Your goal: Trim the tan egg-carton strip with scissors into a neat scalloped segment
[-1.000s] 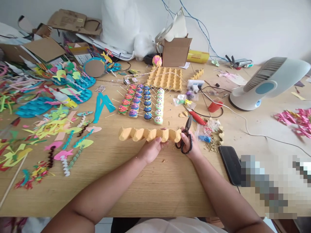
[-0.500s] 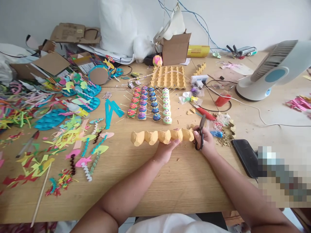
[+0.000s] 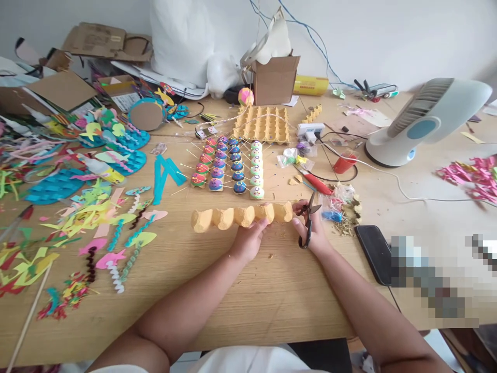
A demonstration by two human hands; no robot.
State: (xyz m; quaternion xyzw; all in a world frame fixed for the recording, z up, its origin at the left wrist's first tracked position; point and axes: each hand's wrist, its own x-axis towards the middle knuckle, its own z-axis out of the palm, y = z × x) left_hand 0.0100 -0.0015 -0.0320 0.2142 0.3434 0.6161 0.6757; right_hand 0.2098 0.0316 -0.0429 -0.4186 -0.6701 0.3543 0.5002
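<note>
A yellow egg-carton strip [image 3: 244, 217], a row of several bumps, is held level above the wooden table [image 3: 233, 316]. My left hand [image 3: 250, 239] grips it from below, thumb on its near side, right of the middle. Off the strip's right end, my right hand [image 3: 315, 230] is closed round black-handled scissors [image 3: 308, 220], whose blades point up and away and look slightly parted. Beyond the strip stand painted caterpillar rows: red-green [image 3: 202, 168], purple [image 3: 218, 163], dark blue [image 3: 237, 166] and white-green [image 3: 256, 168], with thin sticks poking out.
Behind the rows lies a yellow egg tray [image 3: 261, 124]. A white fan [image 3: 423, 122] stands right, near a red cup [image 3: 345, 163]. A black phone [image 3: 373, 254] lies by my right forearm. Paper scraps and fish shapes [image 3: 111, 259] cover the left side. A cardboard box [image 3: 275, 80] stands at the back.
The whole scene has shifted left in view as the camera turned slightly right. The scissors have tilted and their blades show a little more parted. Both hands keep their holds.
</note>
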